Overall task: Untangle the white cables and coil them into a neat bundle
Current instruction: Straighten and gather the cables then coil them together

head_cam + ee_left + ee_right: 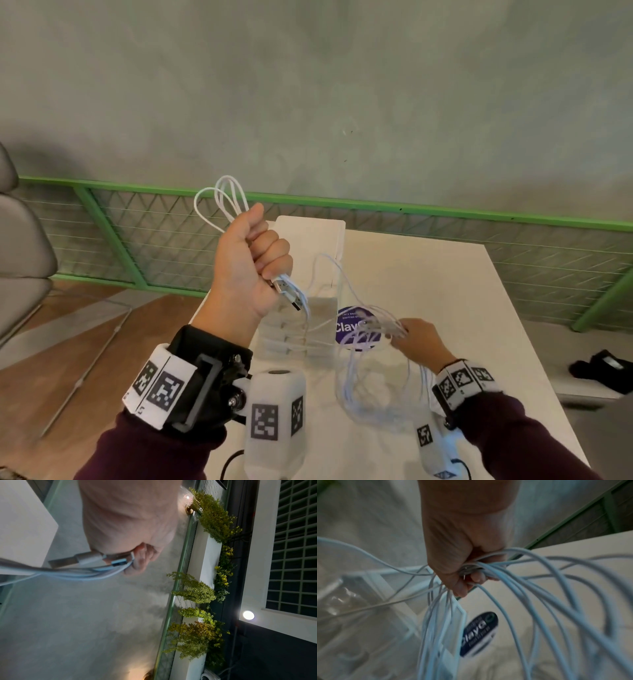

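Nearest us, our right hand [416, 339] curls round a loose tangle of thin white cables [373, 387] drooping onto the white rectangular table [445, 281], just right of the round purple sticker [346, 325]. Left of the sticker and raised higher, our left hand [251, 260] fists a folded white cable bundle [222, 198], its silver USB plugs [291, 296] jutting below.

White table [445, 274] — purple round sticker [346, 325], black object [603, 370], possibly strap; green railing [445, 214] behind.
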